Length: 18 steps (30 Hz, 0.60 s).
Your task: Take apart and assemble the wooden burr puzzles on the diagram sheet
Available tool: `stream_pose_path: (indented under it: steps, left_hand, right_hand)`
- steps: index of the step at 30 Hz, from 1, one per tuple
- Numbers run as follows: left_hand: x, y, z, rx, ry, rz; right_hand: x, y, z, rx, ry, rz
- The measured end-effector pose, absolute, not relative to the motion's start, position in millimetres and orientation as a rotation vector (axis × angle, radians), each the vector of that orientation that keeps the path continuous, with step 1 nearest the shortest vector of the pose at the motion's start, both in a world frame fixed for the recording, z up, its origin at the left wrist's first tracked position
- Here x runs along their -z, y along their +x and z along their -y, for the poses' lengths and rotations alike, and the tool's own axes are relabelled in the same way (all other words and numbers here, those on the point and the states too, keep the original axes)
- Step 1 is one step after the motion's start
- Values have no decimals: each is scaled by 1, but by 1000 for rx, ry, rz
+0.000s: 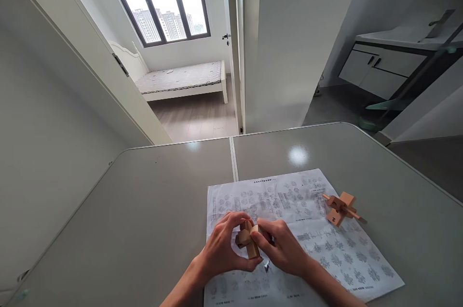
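Observation:
My left hand (221,248) and my right hand (285,248) meet over a printed instruction sheet (325,244), both closed on a small wooden interlocking puzzle (248,239). The left fingers wrap its left side and underside. The right fingers pinch a light wooden piece at its upper right. A second wooden puzzle (340,208), cross-shaped with a thin rod through it, lies on the sheet's right edge, away from both hands.
The sheet lies on a grey table (144,210) with a seam down its middle. Beyond the far edge stand a white wall, an open doorway to a room with a bed (181,78), and a cabinet (383,71) at right.

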<state>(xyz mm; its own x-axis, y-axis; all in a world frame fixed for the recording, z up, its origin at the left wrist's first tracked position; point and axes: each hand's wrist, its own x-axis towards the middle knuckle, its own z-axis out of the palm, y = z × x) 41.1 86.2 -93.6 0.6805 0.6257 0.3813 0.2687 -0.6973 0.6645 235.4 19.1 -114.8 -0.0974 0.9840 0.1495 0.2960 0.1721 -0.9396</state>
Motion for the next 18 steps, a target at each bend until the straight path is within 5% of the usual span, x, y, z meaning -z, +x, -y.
stream_pose_path:
  steps: [18]
  left_hand:
    - [91, 44, -88, -889, 2385, -651]
  right_hand:
    - [115, 237, -26, -1134, -1275, 1372]
